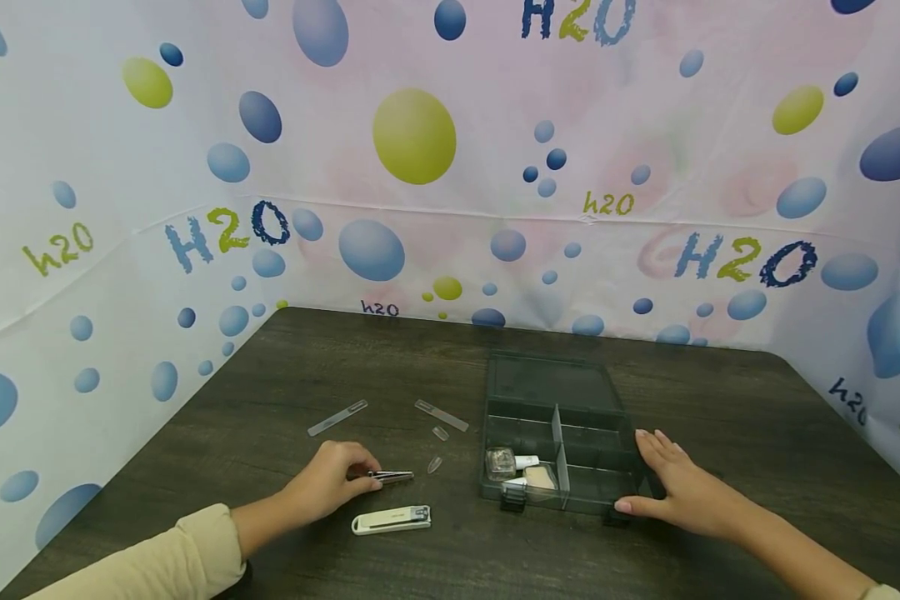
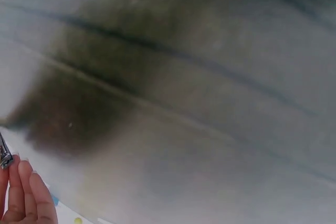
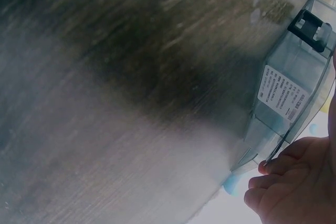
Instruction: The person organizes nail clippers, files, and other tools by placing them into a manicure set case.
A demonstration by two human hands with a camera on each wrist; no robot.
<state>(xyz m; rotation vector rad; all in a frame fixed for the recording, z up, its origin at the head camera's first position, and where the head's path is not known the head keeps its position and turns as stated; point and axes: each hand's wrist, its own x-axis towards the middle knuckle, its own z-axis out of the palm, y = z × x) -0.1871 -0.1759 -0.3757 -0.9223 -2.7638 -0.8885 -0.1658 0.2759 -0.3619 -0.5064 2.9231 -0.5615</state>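
Observation:
My left hand lies on the dark wooden table and pinches a small metal tool that looks like a slim nail clipper or tweezers; its tip shows in the left wrist view beside my fingers. A white nail clipper lies just in front of that hand. My right hand rests with straight fingers against the right side of an open clear organiser box. The box wall, with a white label, fills the right wrist view next to my fingers.
Two clear nail files and two small clear tips lie on the table between hand and box. The box's near left compartment holds a small bottle and other little items. Bubble-print sheeting walls the table on three sides.

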